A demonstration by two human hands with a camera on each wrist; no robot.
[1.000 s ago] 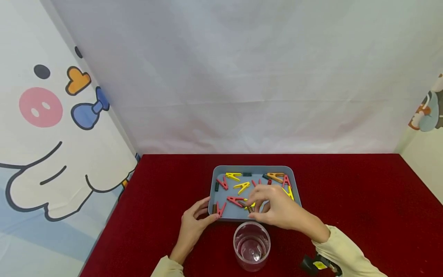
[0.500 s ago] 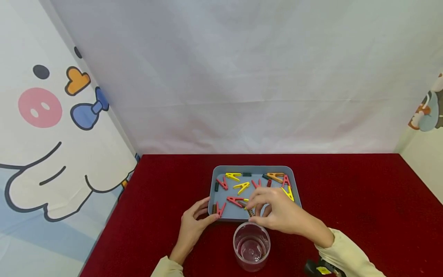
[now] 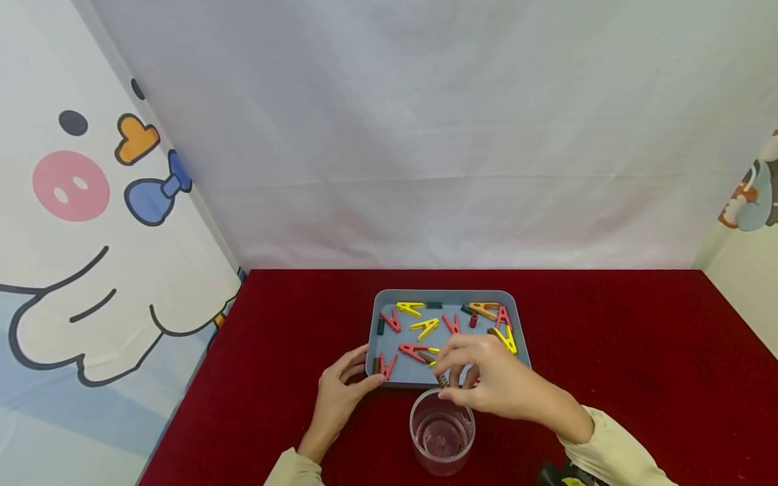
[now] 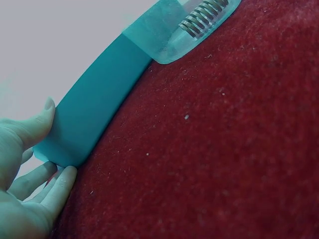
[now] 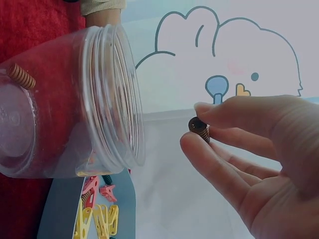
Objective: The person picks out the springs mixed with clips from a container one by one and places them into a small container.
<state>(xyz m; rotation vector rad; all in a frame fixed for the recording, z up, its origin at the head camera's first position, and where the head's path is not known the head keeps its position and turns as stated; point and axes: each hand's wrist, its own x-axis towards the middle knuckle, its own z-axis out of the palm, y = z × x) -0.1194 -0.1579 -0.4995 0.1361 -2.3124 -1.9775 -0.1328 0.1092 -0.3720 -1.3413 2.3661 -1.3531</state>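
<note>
My right hand (image 3: 489,374) pinches a small brown coil spring (image 5: 199,128) between thumb and fingertips, just above the rim of a clear jar (image 3: 442,432). One copper-coloured spring (image 5: 21,76) lies inside that jar, near its bottom. Behind the jar is a grey-blue tray (image 3: 446,295) with loose clip parts and springs in it. My left hand (image 3: 342,391) holds the tray's near left corner, thumb on the front wall and fingers along the left side. A red clip half (image 3: 389,366) and an upright-looking spring (image 3: 377,366) lie by that corner.
In the tray are yellow clip pieces (image 3: 427,328), an orange one (image 3: 484,309), red ones (image 3: 452,323) and dark springs (image 3: 434,305). A red cloth (image 3: 614,351) covers the table. A pale curtain (image 3: 462,169) hangs behind it, with a cartoon-printed cloth (image 3: 152,270) at left.
My right hand has drawn back from the tray toward the jar's rim, bringing the spring with it. My left hand stays at the tray corner.
</note>
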